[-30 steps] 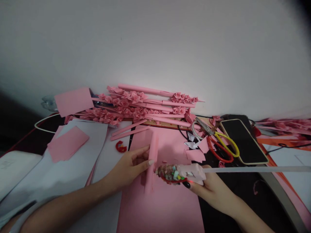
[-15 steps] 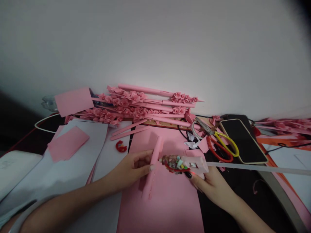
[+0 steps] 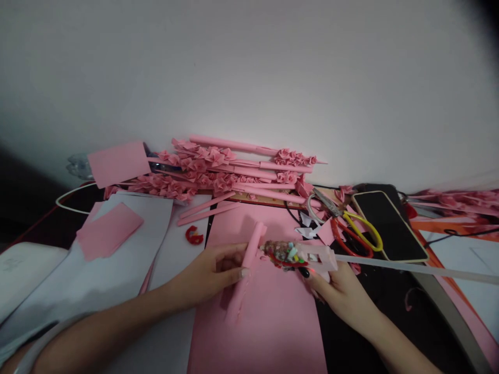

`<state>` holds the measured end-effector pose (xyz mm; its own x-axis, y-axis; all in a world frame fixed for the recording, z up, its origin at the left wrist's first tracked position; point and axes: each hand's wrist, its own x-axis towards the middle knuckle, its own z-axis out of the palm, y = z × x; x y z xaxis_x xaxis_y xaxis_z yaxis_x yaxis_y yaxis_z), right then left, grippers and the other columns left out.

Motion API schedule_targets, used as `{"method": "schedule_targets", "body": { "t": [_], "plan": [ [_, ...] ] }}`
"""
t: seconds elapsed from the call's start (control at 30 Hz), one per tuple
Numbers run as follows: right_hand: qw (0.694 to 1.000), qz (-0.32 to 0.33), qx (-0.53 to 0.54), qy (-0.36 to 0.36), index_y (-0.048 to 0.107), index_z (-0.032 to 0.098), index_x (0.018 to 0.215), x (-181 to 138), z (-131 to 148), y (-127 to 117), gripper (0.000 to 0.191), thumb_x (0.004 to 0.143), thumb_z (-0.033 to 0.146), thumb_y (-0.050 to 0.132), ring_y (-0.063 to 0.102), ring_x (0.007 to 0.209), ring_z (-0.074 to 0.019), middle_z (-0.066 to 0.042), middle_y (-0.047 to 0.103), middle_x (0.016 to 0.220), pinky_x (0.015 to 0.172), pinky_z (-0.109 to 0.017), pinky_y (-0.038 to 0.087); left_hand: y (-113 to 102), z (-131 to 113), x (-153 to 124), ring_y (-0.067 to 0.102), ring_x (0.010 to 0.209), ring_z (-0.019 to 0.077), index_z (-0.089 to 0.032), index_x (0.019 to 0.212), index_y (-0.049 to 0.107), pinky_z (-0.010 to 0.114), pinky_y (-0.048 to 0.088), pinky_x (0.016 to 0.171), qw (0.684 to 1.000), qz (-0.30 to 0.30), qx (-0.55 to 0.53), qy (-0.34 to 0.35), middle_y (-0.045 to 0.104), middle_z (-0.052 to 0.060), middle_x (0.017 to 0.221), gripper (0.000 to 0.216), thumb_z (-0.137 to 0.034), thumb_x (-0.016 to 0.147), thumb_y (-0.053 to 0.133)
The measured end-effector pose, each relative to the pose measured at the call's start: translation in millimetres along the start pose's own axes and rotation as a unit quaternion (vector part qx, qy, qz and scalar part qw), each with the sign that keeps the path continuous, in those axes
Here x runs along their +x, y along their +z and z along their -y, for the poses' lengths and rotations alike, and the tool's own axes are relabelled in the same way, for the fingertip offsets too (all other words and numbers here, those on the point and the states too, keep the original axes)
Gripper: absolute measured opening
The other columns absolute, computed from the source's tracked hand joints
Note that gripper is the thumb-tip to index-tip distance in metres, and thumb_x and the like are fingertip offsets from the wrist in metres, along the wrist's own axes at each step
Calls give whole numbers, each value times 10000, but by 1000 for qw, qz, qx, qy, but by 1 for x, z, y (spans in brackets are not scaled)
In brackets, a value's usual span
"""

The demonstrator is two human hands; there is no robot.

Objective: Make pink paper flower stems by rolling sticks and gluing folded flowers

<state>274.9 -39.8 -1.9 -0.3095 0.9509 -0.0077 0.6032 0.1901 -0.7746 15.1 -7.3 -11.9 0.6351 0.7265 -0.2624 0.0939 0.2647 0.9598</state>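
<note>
My left hand (image 3: 228, 270) grips a rolled pink paper tube (image 3: 249, 254) from its left side, thumb on top. The tube stands tilted over a large pink paper sheet (image 3: 273, 332). In my right hand (image 3: 331, 285) is a hot glue gun (image 3: 317, 257), its front crusted with colourful bits and dried glue. A long pale glue stick (image 3: 405, 265) sticks out of its back toward the right. The gun's nozzle points left, close to the tube's upper part; whether it touches, I cannot tell. A dark-nailed thumb rests below the gun's body.
Pink paper flower stems (image 3: 218, 171) lie heaped along the wall. Scissors (image 3: 346, 218) with red and yellow handles lie beside a phone (image 3: 390, 226) at the right. White sheets (image 3: 120, 259) with small pink squares (image 3: 113, 228) on them spread at the left, near a red-yellow scrap (image 3: 194, 235).
The glue gun has shifted slightly right, its nozzle nearer the tube's top end. The tube has tilted a little more to the right. My left hand keeps its hold.
</note>
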Motion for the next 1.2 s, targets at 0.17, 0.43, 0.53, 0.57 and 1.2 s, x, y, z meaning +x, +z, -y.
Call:
{"method": "schedule_targets", "body": {
  "t": [0.17,0.43,0.53,0.57,1.2],
  "plan": [
    [1000,-20,-2,18,453,185,659,1,1,1,253,886,289,411,379,445,-106,33,426,494,428,-221,306,0,-3,-1,512,689,114,-168,942,618,184,380,577,1000,12,-4,-3,583,4,808,220,-341,811,583],
    [996,-60,31,53,447,179,527,2,-3,2,433,900,393,401,403,415,-101,20,443,436,428,-230,320,-1,-2,0,506,693,115,-165,941,617,188,374,590,999,32,-19,-2,593,14,826,212,-329,809,588],
    [992,-71,67,74,493,164,615,1,-7,2,387,889,427,418,404,407,-103,27,445,450,408,-226,308,-2,-1,0,512,697,120,-168,925,618,189,379,593,999,35,-14,-6,597,16,825,213,-343,806,586],
    [992,-68,79,75,496,162,633,1,-7,3,376,887,429,423,400,406,-101,31,441,454,404,-223,304,-2,-1,0,519,711,126,-170,928,620,191,385,602,999,35,-11,-7,601,18,837,217,-346,806,584],
    [987,-6,145,67,466,163,613,1,-4,2,425,876,495,420,359,396,-81,46,403,449,400,-213,283,-3,-2,-2,542,742,143,-221,1098,625,199,393,617,999,39,-17,-7,631,16,871,303,-322,817,574]
  ]
}}
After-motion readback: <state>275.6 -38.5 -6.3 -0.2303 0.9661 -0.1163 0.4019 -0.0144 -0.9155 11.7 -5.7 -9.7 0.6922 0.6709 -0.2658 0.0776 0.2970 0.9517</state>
